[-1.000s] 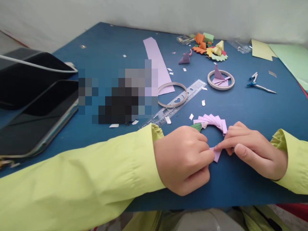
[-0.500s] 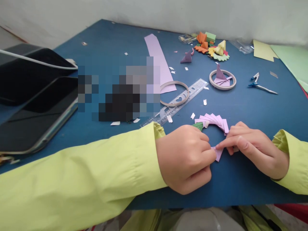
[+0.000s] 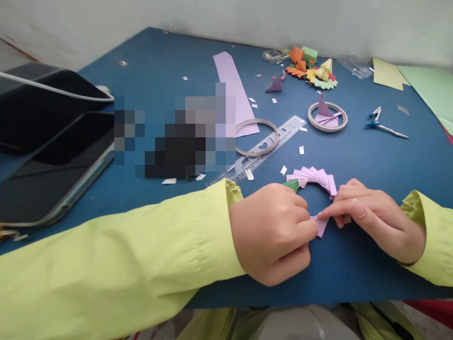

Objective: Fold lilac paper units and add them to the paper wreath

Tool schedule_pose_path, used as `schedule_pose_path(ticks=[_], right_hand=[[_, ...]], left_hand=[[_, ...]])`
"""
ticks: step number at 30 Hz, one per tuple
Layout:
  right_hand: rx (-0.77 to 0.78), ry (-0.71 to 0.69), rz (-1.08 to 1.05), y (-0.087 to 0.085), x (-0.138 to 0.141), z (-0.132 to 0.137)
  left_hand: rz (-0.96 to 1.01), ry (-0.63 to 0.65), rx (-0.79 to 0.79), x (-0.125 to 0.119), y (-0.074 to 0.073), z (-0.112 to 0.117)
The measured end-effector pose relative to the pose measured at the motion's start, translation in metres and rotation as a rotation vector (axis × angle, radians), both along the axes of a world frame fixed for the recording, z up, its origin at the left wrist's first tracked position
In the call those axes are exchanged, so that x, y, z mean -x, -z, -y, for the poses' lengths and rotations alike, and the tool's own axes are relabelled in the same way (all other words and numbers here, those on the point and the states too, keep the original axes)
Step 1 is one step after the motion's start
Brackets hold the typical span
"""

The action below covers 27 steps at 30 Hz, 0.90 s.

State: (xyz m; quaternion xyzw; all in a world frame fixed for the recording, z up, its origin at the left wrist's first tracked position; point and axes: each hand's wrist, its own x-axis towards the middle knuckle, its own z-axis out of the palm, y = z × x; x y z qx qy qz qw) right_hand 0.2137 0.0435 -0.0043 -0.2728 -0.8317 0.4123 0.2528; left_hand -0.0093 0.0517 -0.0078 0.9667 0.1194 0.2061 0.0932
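Observation:
A ring of folded lilac paper pieces (image 3: 314, 175), with a green piece (image 3: 291, 186) at its left side, lies on the blue table. My left hand (image 3: 278, 233) is closed over the ring's lower left, its fingers against a lilac folded piece (image 3: 322, 227). From the other side, my right hand (image 3: 375, 217) has its index finger pressed on that same piece. Its other fingers curl against the ring's right edge, and a small pale scrap (image 3: 347, 219) shows beneath them. Both hands cover much of the ring's lower half.
Beyond the hands lie a clear ruler (image 3: 293, 127), a tape roll (image 3: 345, 125) around folded purple paper, a thin ring (image 3: 272, 150), a blue-and-white compass-like tool (image 3: 389, 130) and a lilac sheet (image 3: 233, 85). Colourful paper folds (image 3: 325, 73) sit at the back; a phone (image 3: 60, 165) is left.

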Motion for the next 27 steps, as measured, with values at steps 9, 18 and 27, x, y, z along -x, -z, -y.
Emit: schedule_pose_path(ticks=[9, 18, 27], right_hand=[[-0.055, 0.006, 0.005, -0.0003, -0.0013, 0.0003], [-0.245, 0.231, 0.002, -0.0017, 0.0002, 0.0031], [-0.307, 0.279, 0.034, -0.0015, -0.0014, -0.0004]], left_hand=[[0.082, 0.036, -0.027, -0.0003, 0.0041, -0.0022], [0.081, -0.017, -0.046, -0.0005, 0.0052, 0.0014], [0.203, -0.039, 0.054, 0.0009, 0.0041, 0.0]])
